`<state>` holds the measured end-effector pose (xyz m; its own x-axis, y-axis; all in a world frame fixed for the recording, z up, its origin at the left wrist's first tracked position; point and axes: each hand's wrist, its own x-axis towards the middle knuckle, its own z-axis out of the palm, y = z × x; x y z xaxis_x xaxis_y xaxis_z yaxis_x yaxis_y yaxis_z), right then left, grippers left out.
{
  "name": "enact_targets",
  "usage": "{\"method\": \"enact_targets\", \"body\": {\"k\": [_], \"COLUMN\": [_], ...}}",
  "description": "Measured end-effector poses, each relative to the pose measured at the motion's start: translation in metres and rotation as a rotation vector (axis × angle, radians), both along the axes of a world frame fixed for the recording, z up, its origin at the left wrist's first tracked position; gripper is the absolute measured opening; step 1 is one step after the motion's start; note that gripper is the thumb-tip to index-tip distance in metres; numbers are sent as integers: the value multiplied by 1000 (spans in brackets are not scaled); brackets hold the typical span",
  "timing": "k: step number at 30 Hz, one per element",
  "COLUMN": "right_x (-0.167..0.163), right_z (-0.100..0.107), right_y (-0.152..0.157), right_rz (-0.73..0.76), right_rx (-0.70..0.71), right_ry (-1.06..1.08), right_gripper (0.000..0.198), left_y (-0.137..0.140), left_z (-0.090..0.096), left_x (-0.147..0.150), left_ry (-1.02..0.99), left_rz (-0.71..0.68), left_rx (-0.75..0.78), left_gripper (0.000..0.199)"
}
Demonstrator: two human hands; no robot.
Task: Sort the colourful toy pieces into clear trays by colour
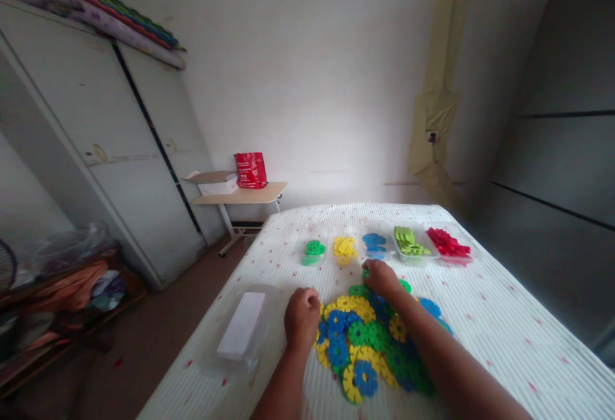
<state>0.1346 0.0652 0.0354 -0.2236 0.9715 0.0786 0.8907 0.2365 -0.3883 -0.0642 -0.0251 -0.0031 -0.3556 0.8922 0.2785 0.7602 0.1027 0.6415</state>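
A pile of notched plastic discs [358,333] in green, yellow and blue lies on the table in front of me. At the far edge of the pile, my right hand [383,279] pinches a green notched disc [366,273]. My right forearm covers part of the pile. Beside the left edge of the pile is my left hand [302,316], its fingers curled in; whether anything is inside them is hidden. Beyond my hands stand clear trays with green discs [314,248], yellow discs [344,246] and blue discs [374,242].
Two more trays at the right hold light green pieces [410,242] and red pieces [448,242]. A clear container [264,337] with a white slip [243,325] lies at left. The table has a white dotted cloth [509,324]. Behind stands a small desk [271,193] with a red bag [250,171].
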Motion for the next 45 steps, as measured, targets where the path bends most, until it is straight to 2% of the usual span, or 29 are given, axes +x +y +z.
{"method": "enact_targets", "body": {"k": [6,16,21,24,26,29,33,35,38,43,45], "right_x": [-7,-20,-22,-31,-44,-66,-81,-73,-44,33,67], "right_z": [13,7,17,30,42,57,61,55,44,23,10], "right_y": [-2,-4,-2,3,10,20,25,22,10,-16,-24], "right_rz": [113,171,195,216,211,168,101,102,142,155,98], "right_rx": [-121,-204,-237,-268,-241,-115,37,93,158,234,312], "right_ry": [111,12,63,136,217,381,529,548,534,484,426], "right_gripper": [32,25,32,26,21,21,30,23,12,21,27], "left_y": [-1,-1,-2,-2,-2,-2,-4,-4,-3,-1,-1], "left_z": [1,3,5,5,5,5,5,4,3,2,2], "left_x": [1,2,3,3,3,2,1,1,0,-12,-19], "left_ry": [0,10,7,1,-5,-16,-37,-49,-67,-122,-143], "left_rz": [-1,1,2,0,-3,-13,-19,-23,-45,-145,-180], "left_rx": [-3,-8,-17,-23,-25,-20,-12,-6,-1,-40,-63], "left_gripper": [18,18,19,19,18,18,18,18,20,24,28]}}
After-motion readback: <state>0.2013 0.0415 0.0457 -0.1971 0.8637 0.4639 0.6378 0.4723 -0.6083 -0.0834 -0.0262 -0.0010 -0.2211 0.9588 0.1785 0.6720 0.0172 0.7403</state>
